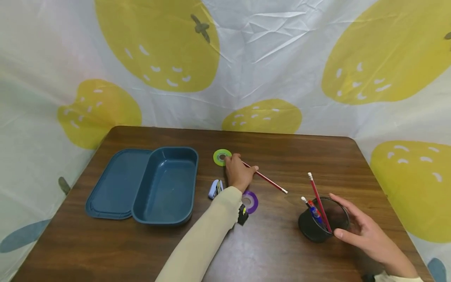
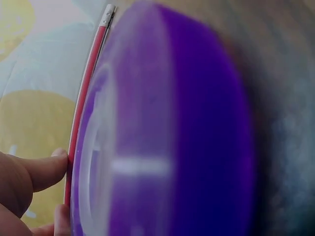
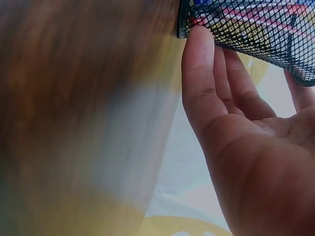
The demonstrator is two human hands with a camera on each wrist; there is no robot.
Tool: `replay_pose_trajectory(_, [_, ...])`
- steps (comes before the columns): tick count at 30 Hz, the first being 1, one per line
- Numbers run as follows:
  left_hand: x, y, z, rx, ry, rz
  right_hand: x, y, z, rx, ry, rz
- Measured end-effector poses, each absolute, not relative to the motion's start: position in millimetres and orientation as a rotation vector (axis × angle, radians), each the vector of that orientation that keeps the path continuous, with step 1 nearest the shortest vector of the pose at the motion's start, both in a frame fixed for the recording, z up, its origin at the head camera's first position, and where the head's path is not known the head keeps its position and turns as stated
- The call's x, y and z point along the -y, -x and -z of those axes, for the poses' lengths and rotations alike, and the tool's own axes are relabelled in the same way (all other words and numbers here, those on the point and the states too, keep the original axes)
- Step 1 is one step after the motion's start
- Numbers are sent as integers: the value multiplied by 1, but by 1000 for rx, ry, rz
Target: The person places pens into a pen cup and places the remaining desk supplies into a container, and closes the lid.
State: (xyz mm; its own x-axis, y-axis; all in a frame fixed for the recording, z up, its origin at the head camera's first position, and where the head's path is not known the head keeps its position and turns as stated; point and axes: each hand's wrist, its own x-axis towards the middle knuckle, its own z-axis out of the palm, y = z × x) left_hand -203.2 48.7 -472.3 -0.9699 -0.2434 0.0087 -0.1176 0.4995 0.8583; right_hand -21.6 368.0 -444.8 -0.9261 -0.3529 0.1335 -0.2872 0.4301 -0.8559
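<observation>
My left hand [image 1: 241,173] pinches a red pencil [image 1: 270,182] near the table's middle; the pencil's white-eraser end points toward the right. Below that wrist lies a purple tape roll [image 1: 251,203], which looms large in the left wrist view. A green tape roll [image 1: 218,157] sits just beyond the fingers, and a light-blue stapler [image 1: 213,189] lies left of the forearm. My right hand [image 1: 370,239] holds a black mesh pen cup [image 1: 309,228] by its side, thumb and fingers spread around it. Inside the cup stand a red pencil [image 1: 317,196], another white-tipped pencil and pens [image 1: 315,214].
At the left of the wooden table [image 1: 88,243] stands a blue rectangular container [image 1: 165,223], with its blue lid [image 1: 119,184] beside it, partly under its edge. A white curtain [image 1: 267,58] with yellow fruit prints hangs behind the table.
</observation>
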Motion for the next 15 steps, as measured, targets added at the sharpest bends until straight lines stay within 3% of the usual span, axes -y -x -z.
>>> replay_pose_trajectory(15, [-37, 199, 466, 2580, -280, 1657, -368, 14, 445, -2598, 557, 1534])
